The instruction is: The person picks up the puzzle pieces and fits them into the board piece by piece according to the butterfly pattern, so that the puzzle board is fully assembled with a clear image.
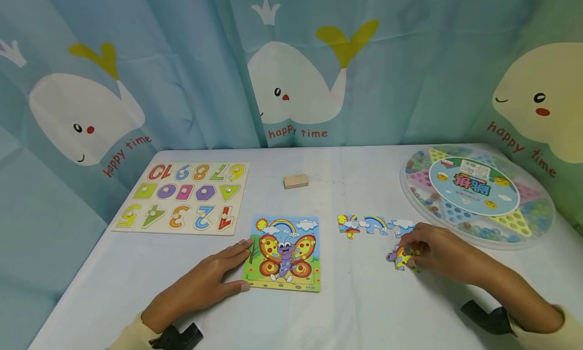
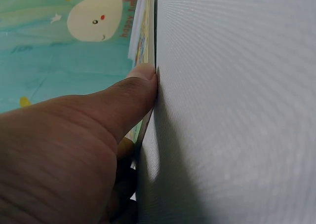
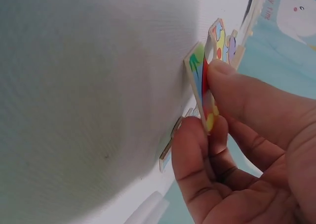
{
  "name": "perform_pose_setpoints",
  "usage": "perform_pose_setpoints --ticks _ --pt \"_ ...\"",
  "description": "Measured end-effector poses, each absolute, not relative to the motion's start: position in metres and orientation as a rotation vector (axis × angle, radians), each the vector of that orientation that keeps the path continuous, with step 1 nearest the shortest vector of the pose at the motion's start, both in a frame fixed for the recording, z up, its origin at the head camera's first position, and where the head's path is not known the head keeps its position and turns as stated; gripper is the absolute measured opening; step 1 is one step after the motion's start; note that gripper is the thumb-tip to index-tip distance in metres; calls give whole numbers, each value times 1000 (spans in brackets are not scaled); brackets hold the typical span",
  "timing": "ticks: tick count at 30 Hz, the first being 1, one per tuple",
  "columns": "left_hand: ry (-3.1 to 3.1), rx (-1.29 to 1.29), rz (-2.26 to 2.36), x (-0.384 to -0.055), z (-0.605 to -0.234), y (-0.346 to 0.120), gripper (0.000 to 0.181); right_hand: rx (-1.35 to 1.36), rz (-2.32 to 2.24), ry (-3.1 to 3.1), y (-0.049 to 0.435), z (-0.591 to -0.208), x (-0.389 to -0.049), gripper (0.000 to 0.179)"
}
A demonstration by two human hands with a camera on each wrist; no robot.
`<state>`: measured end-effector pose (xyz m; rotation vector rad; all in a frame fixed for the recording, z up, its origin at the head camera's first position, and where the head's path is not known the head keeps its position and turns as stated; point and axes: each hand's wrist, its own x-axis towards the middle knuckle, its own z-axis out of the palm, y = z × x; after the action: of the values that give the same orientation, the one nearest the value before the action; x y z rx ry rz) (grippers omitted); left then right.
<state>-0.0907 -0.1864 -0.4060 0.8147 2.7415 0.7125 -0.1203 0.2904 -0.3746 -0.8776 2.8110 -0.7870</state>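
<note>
In the head view, my left hand (image 1: 211, 276) rests with extended fingers along the left edge of a square butterfly puzzle board (image 1: 284, 255). Its thumb (image 2: 133, 100) touches the board's edge in the left wrist view. My right hand (image 1: 444, 254) pinches a small puzzle piece (image 3: 196, 76) with green, blue and red on it between thumb and fingers. Just beyond it is a yellow and purple puzzle piece (image 1: 402, 258). Above these lie a cloud piece (image 1: 403, 227), partly behind the fingers, a rainbow piece (image 1: 376, 224) and a sun piece (image 1: 348, 225).
A number and shape board (image 1: 182, 198) lies at the back left. One small wooden block (image 1: 295, 181) sits near the table's back middle. At the right is a round clear game box (image 1: 473, 188) with marbles, close behind my right hand. A whale-print curtain (image 1: 205, 61) hangs behind the table.
</note>
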Motion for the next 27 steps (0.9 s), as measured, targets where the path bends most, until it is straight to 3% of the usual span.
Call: perform_pose_setpoints --ticks 12,27 --pt "2743 807 708 -90 -406 -186 72 -858 -983 2611 292 -367 -122 15" --pt "2735 805 711 -90 -405 -185 71 -956 -1065 2621 280 -366 -125 16"
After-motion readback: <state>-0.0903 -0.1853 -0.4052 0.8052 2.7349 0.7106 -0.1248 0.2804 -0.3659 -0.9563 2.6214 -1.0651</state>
